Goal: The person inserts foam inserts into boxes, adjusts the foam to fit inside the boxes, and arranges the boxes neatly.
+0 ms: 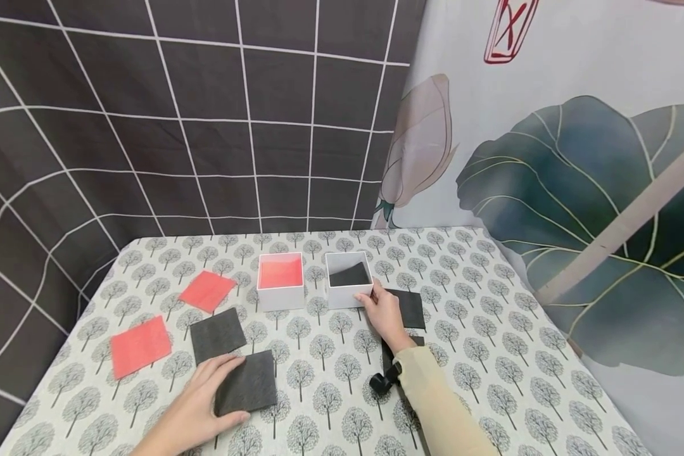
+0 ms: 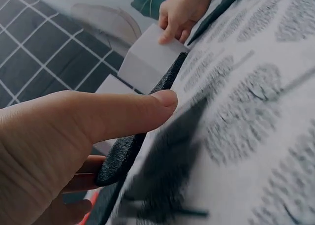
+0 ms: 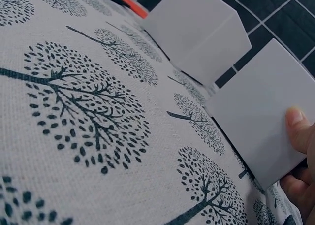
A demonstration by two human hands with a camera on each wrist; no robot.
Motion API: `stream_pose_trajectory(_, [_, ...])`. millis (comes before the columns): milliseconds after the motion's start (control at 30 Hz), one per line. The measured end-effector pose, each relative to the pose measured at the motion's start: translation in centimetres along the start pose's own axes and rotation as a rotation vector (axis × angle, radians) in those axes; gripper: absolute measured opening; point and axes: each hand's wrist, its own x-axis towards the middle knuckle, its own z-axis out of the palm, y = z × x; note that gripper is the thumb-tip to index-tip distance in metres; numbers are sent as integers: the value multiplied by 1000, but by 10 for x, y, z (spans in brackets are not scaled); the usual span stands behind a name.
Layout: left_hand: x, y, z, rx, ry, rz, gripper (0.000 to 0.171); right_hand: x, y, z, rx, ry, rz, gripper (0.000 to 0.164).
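Observation:
My left hand (image 1: pixel 196 402) holds a black cloth square (image 1: pixel 252 382) between thumb and fingers at the front of the table. In the left wrist view the square's dark edge (image 2: pixel 123 156) shows tilted, with a shadow on the tablecloth beside it. My right hand (image 1: pixel 383 313) grips the front right corner of a white open box (image 1: pixel 342 299), its thumb on the front wall. A piece of black cloth (image 1: pixel 350 275) lies inside that box. Just left of it stands another white box (image 1: pixel 281 299) with red cloth (image 1: pixel 279 273) inside.
Two red cloth squares (image 1: pixel 207 291) (image 1: pixel 140 346) and another black square (image 1: pixel 218 335) lie on the left. More black squares (image 1: pixel 410 308) lie by the right forearm, partly covered. A tree-patterned cloth (image 1: pixel 319 405) covers the table; a dark gridded curtain (image 1: pixel 205 82) hangs behind.

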Motion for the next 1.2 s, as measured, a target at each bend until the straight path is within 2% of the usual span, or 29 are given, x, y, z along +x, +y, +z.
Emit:
stream_pose_trajectory(100, [11, 2, 1, -25, -7, 8, 85, 0, 1, 0, -15, 10, -12, 55])
stream_pose_trajectory(267, [26, 8, 0, -52, -52, -44, 83, 2, 0, 1, -38, 16, -32, 38])
stream_pose_trajectory(400, [37, 12, 0, -71, -83, -54, 81, 2, -2, 0, -45, 11, -32, 31])
stream_pose_trajectory(533, [49, 17, 0, -63, -103, -38, 79, 2, -2, -1, -57, 3, -28, 33])
stream_pose_trajectory(667, [64, 25, -2, -55, -117, -7, 79, 0, -2, -1, -70, -14, -8, 25])
stream_pose_trajectory(967, [108, 42, -4, -40, -154, 72, 78, -1, 0, 0, -67, -27, -8, 23])
stream_pose_trajectory(1200, [144, 54, 1, -49, -188, 124, 75, -1, -1, 0, -78, -35, -2, 18])
